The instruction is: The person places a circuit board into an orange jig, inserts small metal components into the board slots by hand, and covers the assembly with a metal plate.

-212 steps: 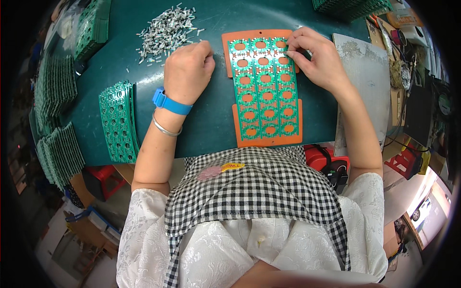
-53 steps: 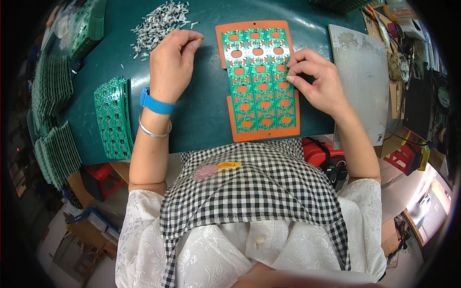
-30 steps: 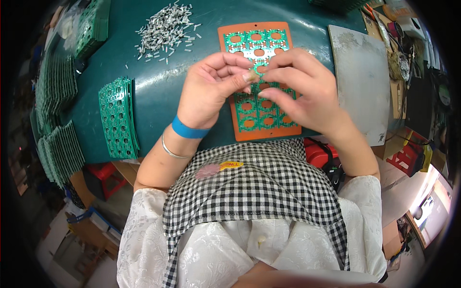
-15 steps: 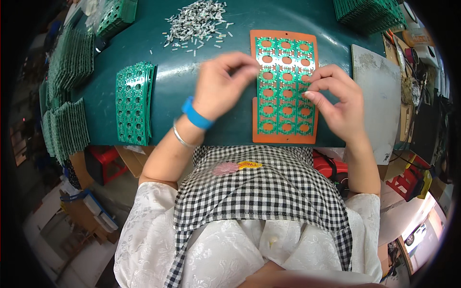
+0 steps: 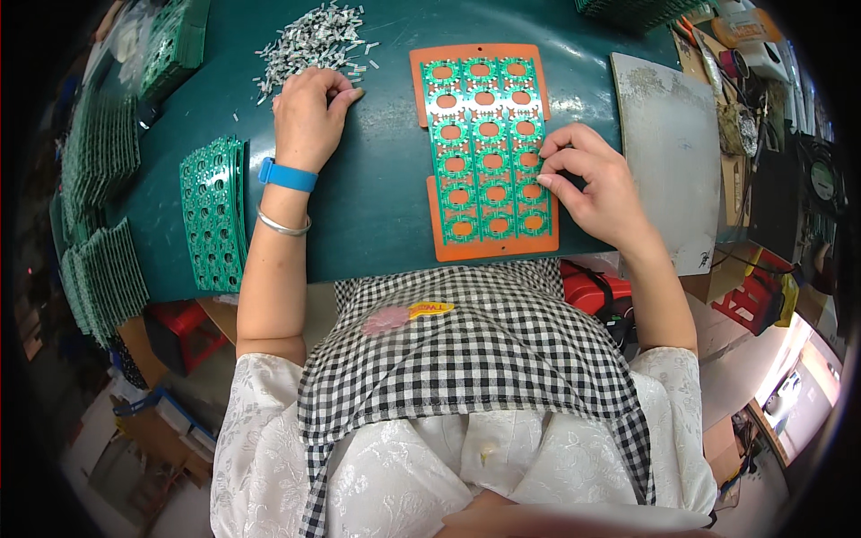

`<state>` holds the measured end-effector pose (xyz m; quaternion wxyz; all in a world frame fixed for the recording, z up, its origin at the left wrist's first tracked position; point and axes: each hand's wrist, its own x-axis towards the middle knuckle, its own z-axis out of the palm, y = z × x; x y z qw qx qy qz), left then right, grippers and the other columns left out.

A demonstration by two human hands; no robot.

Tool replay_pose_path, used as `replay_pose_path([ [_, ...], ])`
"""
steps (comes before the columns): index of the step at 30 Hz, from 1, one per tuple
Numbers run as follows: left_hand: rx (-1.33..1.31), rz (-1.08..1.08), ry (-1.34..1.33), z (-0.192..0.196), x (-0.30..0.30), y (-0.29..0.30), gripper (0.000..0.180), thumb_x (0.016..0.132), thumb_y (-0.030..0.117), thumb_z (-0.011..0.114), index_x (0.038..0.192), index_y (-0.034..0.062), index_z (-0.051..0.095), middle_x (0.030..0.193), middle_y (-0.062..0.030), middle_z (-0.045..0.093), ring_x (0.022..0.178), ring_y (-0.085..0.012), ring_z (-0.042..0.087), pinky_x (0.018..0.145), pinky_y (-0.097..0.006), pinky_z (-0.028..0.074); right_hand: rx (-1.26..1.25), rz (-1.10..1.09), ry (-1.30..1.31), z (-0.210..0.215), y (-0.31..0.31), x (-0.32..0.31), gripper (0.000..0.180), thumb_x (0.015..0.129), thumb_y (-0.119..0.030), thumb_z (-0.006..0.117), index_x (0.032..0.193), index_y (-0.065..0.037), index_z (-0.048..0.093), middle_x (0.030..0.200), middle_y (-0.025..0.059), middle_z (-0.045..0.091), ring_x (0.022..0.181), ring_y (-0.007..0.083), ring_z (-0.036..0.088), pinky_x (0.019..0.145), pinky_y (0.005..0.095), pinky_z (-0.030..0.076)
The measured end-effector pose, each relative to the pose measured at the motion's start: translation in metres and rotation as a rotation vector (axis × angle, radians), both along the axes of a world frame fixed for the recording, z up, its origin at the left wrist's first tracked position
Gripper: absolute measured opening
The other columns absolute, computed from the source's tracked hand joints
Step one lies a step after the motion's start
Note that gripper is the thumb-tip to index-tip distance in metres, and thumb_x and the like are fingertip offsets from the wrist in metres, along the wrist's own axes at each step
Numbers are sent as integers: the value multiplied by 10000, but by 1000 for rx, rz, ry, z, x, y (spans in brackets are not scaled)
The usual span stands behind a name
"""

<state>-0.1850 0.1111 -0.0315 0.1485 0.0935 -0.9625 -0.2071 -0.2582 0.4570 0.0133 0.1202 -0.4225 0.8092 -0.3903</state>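
Green board (image 5: 508, 146), right hand (image 5: 589, 184) slightly parted at its edge, across bare tabletop (image 5: 377, 166) left hand (image 5: 308, 115) curled, grips unclear

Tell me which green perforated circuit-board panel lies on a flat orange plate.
The green circuit-board panel beside the right hand; it lies singly on the flat orange plate, whereas the others sit in stacks.

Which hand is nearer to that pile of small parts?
Left. The left hand is at the near edge of the pile of small parts; the right hand is farther off, beside the green board's right edge.
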Motion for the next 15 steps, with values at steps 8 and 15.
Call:
replay_pose_path([
  [8, -42, -32, 14, 0, 1, 3, 136, 827, 134, 743, 846, 32, 654, 809, -96, 634, 776, -270, 597, 713, -378, 486, -7, 15, 38, -1, 1, 0, 127, 761, 39, 736, 832, 14, 635, 961, 80, 614, 916, 239, 619, 778, 323, 510],
  [15, 140, 28, 10, 15, 3, 14, 123, 844, 131, 721, 836, 42, 635, 780, -101, 650, 744, -277, 611, 676, -383, 486, -29, 22, 92, -3, -3, 2, 146, 721, 17, 751, 812, -10, 640, 940, 73, 612, 912, 267, 619, 769, 354, 520],
])
